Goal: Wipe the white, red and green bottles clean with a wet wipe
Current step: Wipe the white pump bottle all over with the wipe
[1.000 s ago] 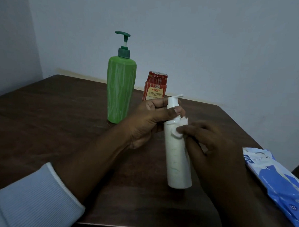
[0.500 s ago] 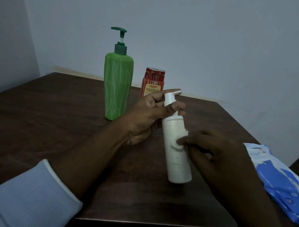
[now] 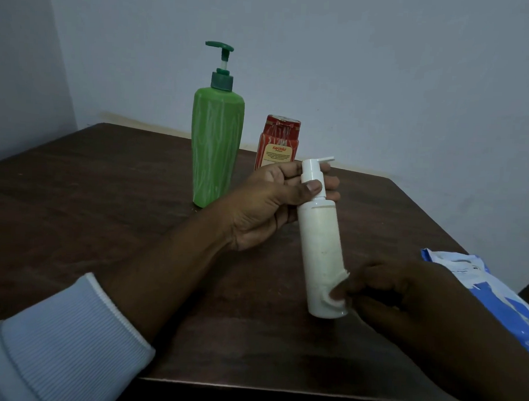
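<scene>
While the wipe touches low on the white bottle, it is best to press softly and turn the bottle so every side gets clean. The left grip pinches the pump top, tilting the bottle toward 11 o'clock over the worktop. The right grip pinches the wipe at the bottle's base, at 5 o'clock.

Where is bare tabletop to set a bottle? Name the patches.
The dark wooden table's left half, left of the green pump bottle. Also the far right corner, behind the blue wipes packet. Crowded: centre, where left hand grips the white pump bottle and right hand pinches a wet wipe.
</scene>
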The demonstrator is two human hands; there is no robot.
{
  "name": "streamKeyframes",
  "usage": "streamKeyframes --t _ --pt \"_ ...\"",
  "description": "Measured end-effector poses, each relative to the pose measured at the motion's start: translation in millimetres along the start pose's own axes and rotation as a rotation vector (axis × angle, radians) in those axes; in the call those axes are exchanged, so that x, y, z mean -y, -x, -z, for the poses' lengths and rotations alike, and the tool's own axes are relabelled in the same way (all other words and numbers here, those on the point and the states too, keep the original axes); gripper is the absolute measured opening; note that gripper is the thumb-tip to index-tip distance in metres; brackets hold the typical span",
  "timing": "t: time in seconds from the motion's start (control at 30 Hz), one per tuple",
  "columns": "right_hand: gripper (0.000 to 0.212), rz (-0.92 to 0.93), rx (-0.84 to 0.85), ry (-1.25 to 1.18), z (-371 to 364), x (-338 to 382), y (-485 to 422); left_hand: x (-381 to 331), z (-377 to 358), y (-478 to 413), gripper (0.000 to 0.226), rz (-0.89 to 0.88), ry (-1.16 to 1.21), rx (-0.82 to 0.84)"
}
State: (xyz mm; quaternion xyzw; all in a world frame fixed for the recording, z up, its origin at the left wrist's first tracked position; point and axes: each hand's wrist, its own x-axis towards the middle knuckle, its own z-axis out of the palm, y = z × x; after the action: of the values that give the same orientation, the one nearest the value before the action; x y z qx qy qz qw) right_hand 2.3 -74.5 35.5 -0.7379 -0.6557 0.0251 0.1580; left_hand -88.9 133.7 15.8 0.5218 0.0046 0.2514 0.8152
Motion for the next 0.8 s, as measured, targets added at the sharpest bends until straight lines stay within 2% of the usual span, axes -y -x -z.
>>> streamKeyframes --t 0.07,0.2,0.3,0.37,0.4,0.5,0.53,0.6,0.63,0.77,0.8 --pt "0.032 0.009 -0.023 0.048 -4 2 -2 0 -1 0 0.048 0.0 -0.012 0.015" --pt "0.023 0.069 -0.509 0.078 -22 4 -16 0 -3 1 0.054 -0.019 -0.014 0.024" --pt "0.023 0.07 -0.693 0.025 -29 4 -27 0 -5 2 0.054 -0.026 -0.021 0.021" --pt "0.022 0.07 -0.643 0.049 -25 4 -23 0 -5 2 0.05 -0.034 -0.02 0.007" --pt "0.022 0.057 -0.546 0.038 -20 5 -18 0 -5 2 0.048 -0.035 -0.02 -0.004" --pt "0.029 -0.03 -0.113 -0.003 -4 4 -4 -1 -5 2 0.044 -0.031 -0.029 -0.006" --pt "0.03 -0.022 -0.02 0.025 -3 2 -1 -1 -6 2 0.045 -0.03 -0.031 0.002" --pt "0.029 -0.021 0.056 0.073 -5 4 0 0 -8 2 0.046 -0.032 -0.033 0.015" --pt "0.028 -0.017 0.025 0.08 -7 6 -2 0 -8 2 0.045 -0.034 -0.036 0.019" --pt "0.023 0.045 -0.461 0.125 -15 11 -20 1 -7 2 0.047 -0.05 -0.048 0.014" --pt "0.024 0.045 -0.526 0.121 -17 10 -25 1 -6 2 0.048 -0.049 -0.049 0.005"
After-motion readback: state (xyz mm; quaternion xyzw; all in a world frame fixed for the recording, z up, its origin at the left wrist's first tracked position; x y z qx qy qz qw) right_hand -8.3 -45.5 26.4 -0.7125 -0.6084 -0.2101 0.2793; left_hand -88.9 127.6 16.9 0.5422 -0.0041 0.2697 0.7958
